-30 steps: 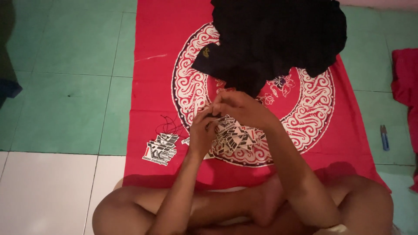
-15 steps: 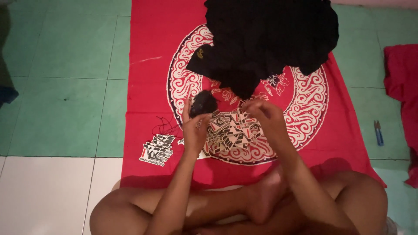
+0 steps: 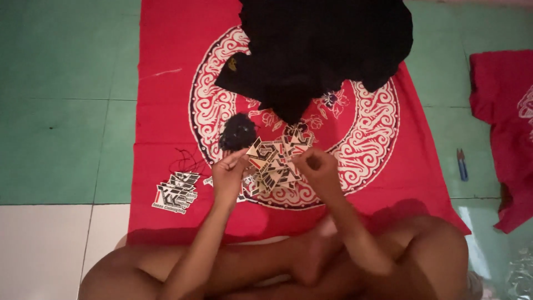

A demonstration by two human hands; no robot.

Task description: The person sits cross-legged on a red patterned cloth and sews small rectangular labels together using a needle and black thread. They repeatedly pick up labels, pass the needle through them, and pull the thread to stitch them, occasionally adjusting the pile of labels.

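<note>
Hands meet over the red cloth [image 3: 166,83] on the floor. The left hand [image 3: 229,176] pinches a small card [image 3: 256,151] between its fingertips, at about 9 o'clock from the pile of black-and-white cards [image 3: 275,166]. The right hand [image 3: 315,168] is curled shut, maybe on a thin thread, but that is too small to tell. A ball of black thread [image 3: 237,132] sits at 11 o'clock from the left hand, and a black shirt [image 3: 322,50] lies at 12 o'clock. Another stack of cards [image 3: 176,191] lies at 8 o'clock. The card could slip out, since only the fingertips hold it. Loose thread near the ball could tangle. The little blue clippers [image 3: 461,165] lie far off at 3 o'clock.
</note>
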